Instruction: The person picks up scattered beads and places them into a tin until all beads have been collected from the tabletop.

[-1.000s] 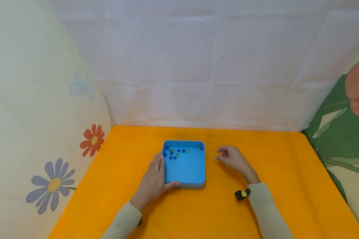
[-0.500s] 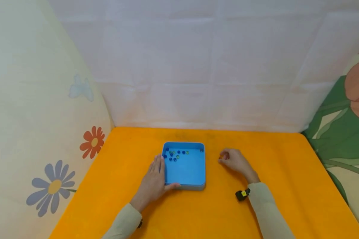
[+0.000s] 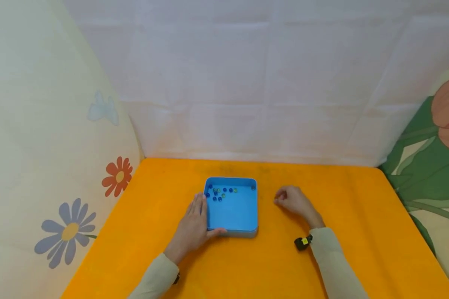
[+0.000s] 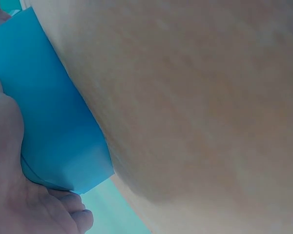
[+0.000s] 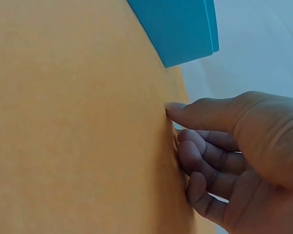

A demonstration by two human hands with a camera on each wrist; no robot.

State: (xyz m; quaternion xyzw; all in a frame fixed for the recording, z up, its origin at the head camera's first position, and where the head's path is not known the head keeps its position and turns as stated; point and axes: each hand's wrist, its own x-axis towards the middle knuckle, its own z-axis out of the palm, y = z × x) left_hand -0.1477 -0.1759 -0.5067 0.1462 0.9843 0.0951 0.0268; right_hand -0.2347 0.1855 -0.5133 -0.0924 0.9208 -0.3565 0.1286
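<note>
A shallow square blue tray (image 3: 232, 214) stands on the orange tabletop in the head view. Several dark blue marbles (image 3: 225, 189) and yellow-green marbles (image 3: 223, 195) lie scattered toward its far left corner. One dark marble (image 3: 252, 188) sits alone in the far right corner. My left hand (image 3: 191, 230) rests along the tray's left wall, fingers straight and thumb across the near side. To the right of the tray, my right hand (image 3: 293, 200) is at the tabletop with bent fingers; its thumb (image 5: 205, 112) is close to the fingertips. I cannot tell whether something small is between them.
The orange tabletop (image 3: 344, 207) extends on both sides of the tray. A white sheet (image 3: 247, 83) rises behind it. Flower-printed cloths stand at the left (image 3: 30, 145) and right (image 3: 434, 166).
The right hand has drawn slightly right, away from the tray, and its thumb and fingers have closed together. The left hand keeps its place on the tray.
</note>
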